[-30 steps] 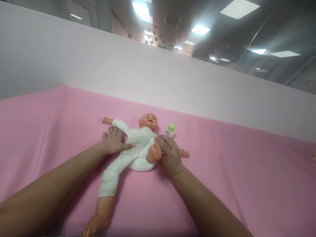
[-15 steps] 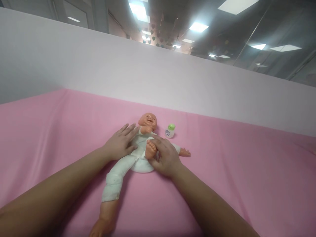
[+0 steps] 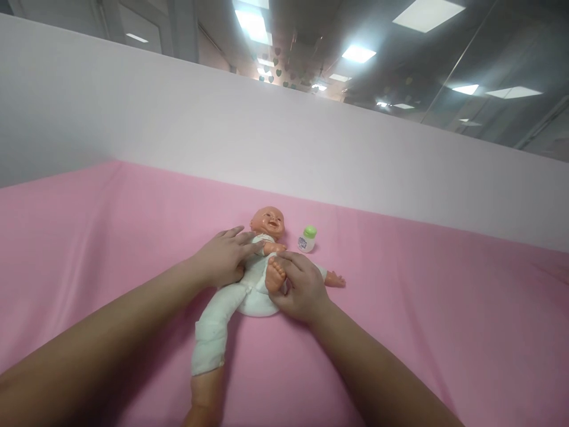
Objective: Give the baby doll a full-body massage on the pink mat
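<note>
On the pink sheet (image 3: 400,284) a baby doll (image 3: 249,284) lies on its back, head (image 3: 268,220) pointing away from me toward the white wall (image 3: 222,136). Doll wears a white bodysuit; one leg stretches straight toward me, bare foot cut off at the bottom edge of the view. Other leg is bent up over the belly, its bare foot (image 3: 275,276) raised.

My left hand (image 3: 222,261) lies flat on the doll's chest and shoulder, palm down, fingers (image 3: 242,237) spread apart and extended, tips close to the doll's chin. Not gripping anything, just pressing on the cloth.

My right hand (image 3: 302,287) is at the raised foot. Thumb and forefinger are closed around it from the right side, other fingers curled underneath at the doll's hip. Foot sole faces me, toes up.

Doll's far arm sticks out to the right past my right hand, small hand (image 3: 335,280) resting on the sheet. Its other arm is folded across the chest, just beside my left fingertips.

Small white bottle with a green cap (image 3: 307,238) stands upright on the sheet, just right of the doll's head, near but apart from my right hand. Label is too small to read.

Both my forearms come in from the bottom corners. Ceiling lights (image 3: 429,12) and glass panels show above the wall.
</note>
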`<state>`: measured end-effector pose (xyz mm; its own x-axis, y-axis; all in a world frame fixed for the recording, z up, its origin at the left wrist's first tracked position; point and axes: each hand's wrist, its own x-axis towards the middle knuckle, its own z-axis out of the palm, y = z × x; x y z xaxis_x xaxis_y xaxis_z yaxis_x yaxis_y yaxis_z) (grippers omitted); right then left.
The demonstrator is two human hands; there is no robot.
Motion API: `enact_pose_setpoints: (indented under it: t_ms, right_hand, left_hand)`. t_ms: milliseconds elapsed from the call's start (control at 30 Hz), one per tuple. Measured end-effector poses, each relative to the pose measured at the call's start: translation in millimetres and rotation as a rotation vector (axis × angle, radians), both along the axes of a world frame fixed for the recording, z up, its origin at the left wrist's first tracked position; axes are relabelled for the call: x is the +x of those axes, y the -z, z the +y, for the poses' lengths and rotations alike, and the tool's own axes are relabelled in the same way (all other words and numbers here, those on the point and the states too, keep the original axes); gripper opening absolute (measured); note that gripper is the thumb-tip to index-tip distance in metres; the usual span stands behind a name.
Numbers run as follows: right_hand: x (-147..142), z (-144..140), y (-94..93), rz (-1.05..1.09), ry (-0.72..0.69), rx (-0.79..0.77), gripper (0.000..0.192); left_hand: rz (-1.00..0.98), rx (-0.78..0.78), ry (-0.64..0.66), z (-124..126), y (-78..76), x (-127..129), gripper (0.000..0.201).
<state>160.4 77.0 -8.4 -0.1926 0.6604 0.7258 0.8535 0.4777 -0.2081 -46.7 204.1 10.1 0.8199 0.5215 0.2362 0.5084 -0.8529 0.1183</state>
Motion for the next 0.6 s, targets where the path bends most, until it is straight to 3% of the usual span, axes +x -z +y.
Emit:
enact_pose_setpoints:
  t_ms: [133,233,333,533,600]
  right_hand:
    - [-5,-3,-6.1,-0.041,-0.039,0.062,0.038]
    - [-12,-11,-11.5,-0.052,-0.121,0.174,0.041]
    - [-21,-23,-13.6,-0.056,-0.253,0.273,0.047]
    - [-48,-46,-0.4,-0.256,-0.470,0.124,0.026]
    - [-55,-49,8.6,-0.368,-0.522,0.069,0.025]
  left_hand:
    - [-0.265,-0.175,0.050,8,1.6,6,0.067]
    - [-0.549,-0.343,-0.155,14,12.0,7,0.048]
    - [-0.831,-0.500,-0.379,26,25.8,5,0.047]
    - [-1.384,-1.059,-0.627,61,41.2,-4,0.018]
    - [-1.482,-1.160,-0.692,69,42.4,-6,0.015]
